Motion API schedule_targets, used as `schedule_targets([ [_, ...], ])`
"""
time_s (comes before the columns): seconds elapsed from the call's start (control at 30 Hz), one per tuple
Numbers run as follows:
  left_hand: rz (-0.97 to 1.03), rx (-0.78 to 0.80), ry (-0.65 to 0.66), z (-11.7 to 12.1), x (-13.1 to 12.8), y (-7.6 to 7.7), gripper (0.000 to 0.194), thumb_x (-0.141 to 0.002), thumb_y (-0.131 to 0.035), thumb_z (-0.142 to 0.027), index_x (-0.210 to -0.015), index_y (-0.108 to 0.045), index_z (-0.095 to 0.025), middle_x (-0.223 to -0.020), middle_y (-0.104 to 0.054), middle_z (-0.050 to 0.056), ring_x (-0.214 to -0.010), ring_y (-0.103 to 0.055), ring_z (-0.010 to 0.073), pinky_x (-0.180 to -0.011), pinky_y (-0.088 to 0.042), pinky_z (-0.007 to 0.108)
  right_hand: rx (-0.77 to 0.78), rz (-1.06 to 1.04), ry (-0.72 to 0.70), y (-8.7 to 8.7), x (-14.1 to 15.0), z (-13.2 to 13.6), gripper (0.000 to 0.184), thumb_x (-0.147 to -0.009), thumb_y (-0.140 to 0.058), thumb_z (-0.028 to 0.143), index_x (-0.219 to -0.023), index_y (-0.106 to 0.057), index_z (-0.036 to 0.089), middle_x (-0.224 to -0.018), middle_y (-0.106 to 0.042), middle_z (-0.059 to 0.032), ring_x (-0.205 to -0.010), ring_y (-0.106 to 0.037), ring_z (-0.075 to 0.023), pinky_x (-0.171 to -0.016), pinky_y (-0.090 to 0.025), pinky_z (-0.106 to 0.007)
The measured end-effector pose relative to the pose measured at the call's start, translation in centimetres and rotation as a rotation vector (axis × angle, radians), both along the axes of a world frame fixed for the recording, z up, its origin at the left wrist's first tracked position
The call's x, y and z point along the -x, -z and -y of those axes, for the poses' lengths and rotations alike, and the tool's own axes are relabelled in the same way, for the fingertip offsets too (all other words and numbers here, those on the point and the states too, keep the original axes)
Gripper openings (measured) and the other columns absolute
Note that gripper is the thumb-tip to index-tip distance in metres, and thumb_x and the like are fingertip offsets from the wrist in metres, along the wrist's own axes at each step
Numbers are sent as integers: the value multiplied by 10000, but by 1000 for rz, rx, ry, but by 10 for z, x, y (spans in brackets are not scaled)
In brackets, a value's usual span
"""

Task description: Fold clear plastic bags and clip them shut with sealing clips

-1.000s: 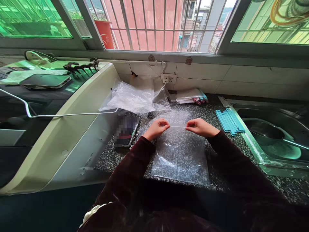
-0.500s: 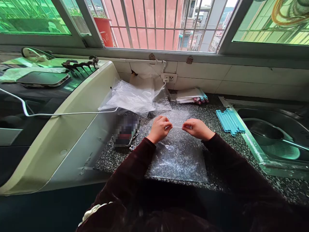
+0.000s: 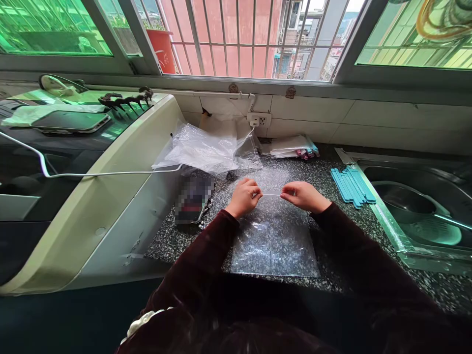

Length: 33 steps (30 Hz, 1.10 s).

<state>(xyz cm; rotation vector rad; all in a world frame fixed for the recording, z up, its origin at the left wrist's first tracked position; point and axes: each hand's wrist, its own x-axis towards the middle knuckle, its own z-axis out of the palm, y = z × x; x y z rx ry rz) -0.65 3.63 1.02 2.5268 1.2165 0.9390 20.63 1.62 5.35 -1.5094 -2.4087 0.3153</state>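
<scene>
A clear plastic bag (image 3: 275, 241) lies flat on the speckled dark countertop (image 3: 332, 187) in front of me. My left hand (image 3: 244, 196) pinches the bag's top edge at the left, fingers closed. On the right side of the same edge my right hand (image 3: 304, 195) pinches too. A short stretch of the bag's top strip spans between the two hands.
A heap of clear bags (image 3: 208, 147) lies behind, below a wall socket (image 3: 258, 119). Teal strips (image 3: 352, 185) lie beside the sink (image 3: 416, 206). A stack of bags (image 3: 293, 146) sits by the wall. A phone (image 3: 193, 199) rests left; a white cable (image 3: 92, 174) crosses the appliance (image 3: 92, 196).
My hands have drawn closer together along the bag's top edge; the stretch between them is shorter than a second ago. The bag stays on the counter.
</scene>
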Motion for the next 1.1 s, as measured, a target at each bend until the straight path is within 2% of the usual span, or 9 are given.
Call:
schedule_targets([
  [0.2, 8, 30, -7, -1, 2, 0, 125, -772, -586, -218, -662, -631, -180, -764, -608, 48, -814, -493, 193, -778, -422, 342, -37, 24, -22, 0, -5, -3, 140, -779, -543, 238, -682, -628, 182, -656, -636, -23, -600, -519, -118, -571, -331, -231],
  [0.37, 52, 34, 11, -1, 0, -1, 74, -758, -613, -250, -777, -657, -194, -778, -607, 36, -816, -500, 184, -788, -422, 334, -122, 35, -77, 0, -1, -2, 145, -789, -548, 240, -688, -634, 181, -677, -648, -34, -633, -530, -131, -598, -345, -237],
  [0.5, 49, 40, 62, -1, -1, 0, 112, -782, -581, -217, -688, -636, -195, -758, -602, 33, -805, -496, 175, -778, -418, 322, -184, 52, -111, 2, 4, -1, 168, -805, -541, 253, -687, -635, 179, -691, -656, -46, -652, -532, -142, -623, -349, -250],
  [0.87, 80, 67, 42, -3, 3, -2, 125, -762, -592, -186, -638, -608, -181, -733, -615, 29, -785, -490, 171, -766, -420, 322, -125, 23, -62, -1, 1, -1, 115, -779, -571, 238, -701, -630, 177, -714, -661, -41, -668, -545, -143, -620, -362, -249],
  [1.1, 101, 95, -14, -5, 5, 0, 118, -743, -585, -167, -627, -600, -183, -711, -605, 29, -780, -497, 176, -762, -426, 324, -141, 49, -65, -1, -4, -3, 138, -786, -544, 237, -690, -626, 181, -695, -647, -41, -650, -532, -139, -602, -353, -244],
])
